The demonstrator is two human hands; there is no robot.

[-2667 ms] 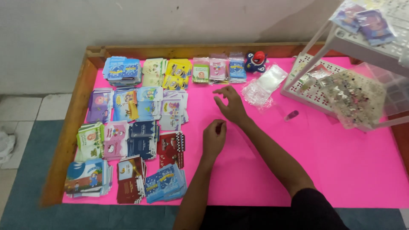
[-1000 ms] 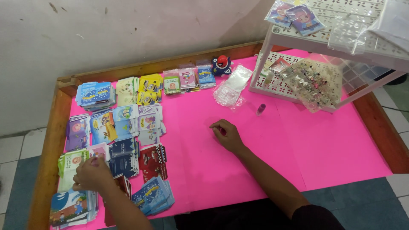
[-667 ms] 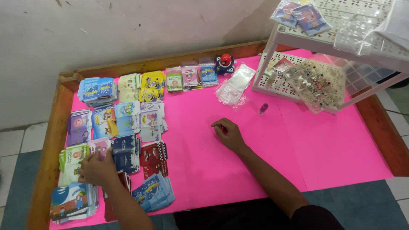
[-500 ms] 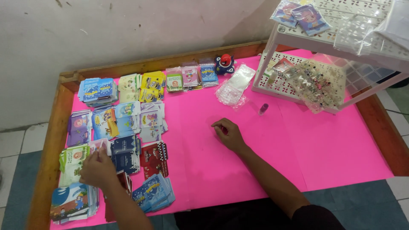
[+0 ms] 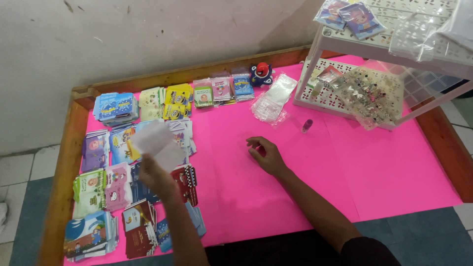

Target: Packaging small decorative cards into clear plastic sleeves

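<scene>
Fingers of the left hand (image 5: 153,173) are pinching a small pale envelope (image 5: 158,144), closed on its lower edge and lifting it clear above the stacks at the left side of the desk (image 5: 276,207); the envelope is tilting and showing its plain, whitish face to the camera. Under and around that hand, piles of small printed envelopes are lying in rows on the pink cover: a blue stack (image 5: 116,107) near the far left corner, a yellow stack (image 5: 177,100) beside it, a purple stack (image 5: 93,151) further down, a green stack (image 5: 89,191) and a pink stack (image 5: 117,186) side by side, and a dark red stack (image 5: 139,227) close to the near edge. The right hand (image 5: 265,153) is resting on the bare pink surface near the middle of the desk, fingers loosely curled and slightly parted, holding nothing, with the fingertips touching the cover. Beyond it, a bundle of clear plastic sleeves (image 5: 274,97) is lying flat, and a small purple bottle (image 5: 307,126) is standing just to the right of that bundle. A blue and red toy figure (image 5: 261,74) is sitting at the far edge against the wooden rim. At the right, a white perforated rack (image 5: 345,49) is standing on the desk, carrying a clear bag of small trinkets (image 5: 370,96) on its lower shelf.
</scene>
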